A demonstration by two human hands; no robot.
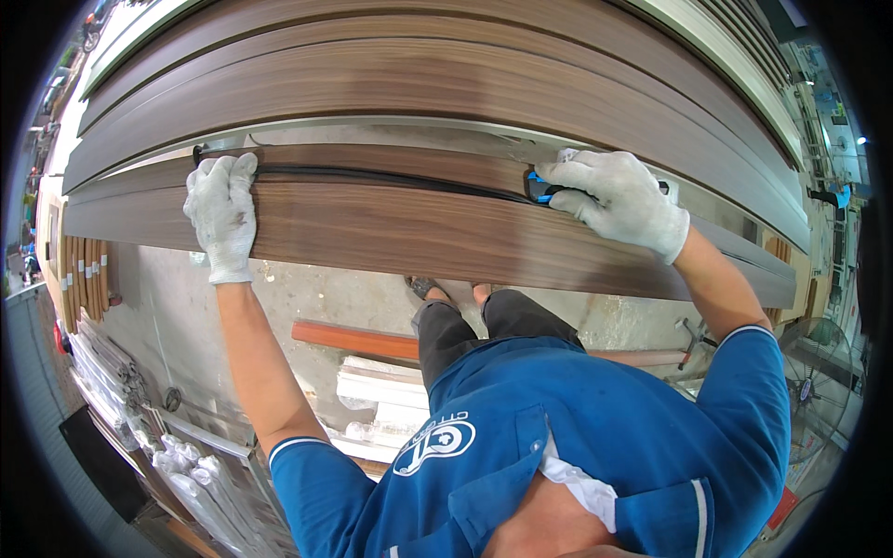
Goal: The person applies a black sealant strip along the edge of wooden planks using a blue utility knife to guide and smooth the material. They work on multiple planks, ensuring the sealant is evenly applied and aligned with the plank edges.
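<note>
Both of my hands wear white knit gloves. My right hand (609, 197) is wrapped round a blue-and-black tape measure (539, 189), over the right part of a brown wood-grain plank (391, 223). From it a long dark tape blade (391, 179) runs left along the plank, bowing slightly. At the left, my left hand (223, 206) is closed over the blade's far end, fingers bent down against the plank; the fingertips' exact hold is partly hidden. A small black piece (197, 154) shows just beyond those fingers.
More brown wood-grain planks (400, 79) lie beyond, across a narrow gap. Below, an orange-brown bar (355, 340) and white wrapped pieces (381, 391) lie on the concrete floor (307, 288). Plastic-wrapped lengths (209, 493) stand lower left; a fan (814, 381) is at right.
</note>
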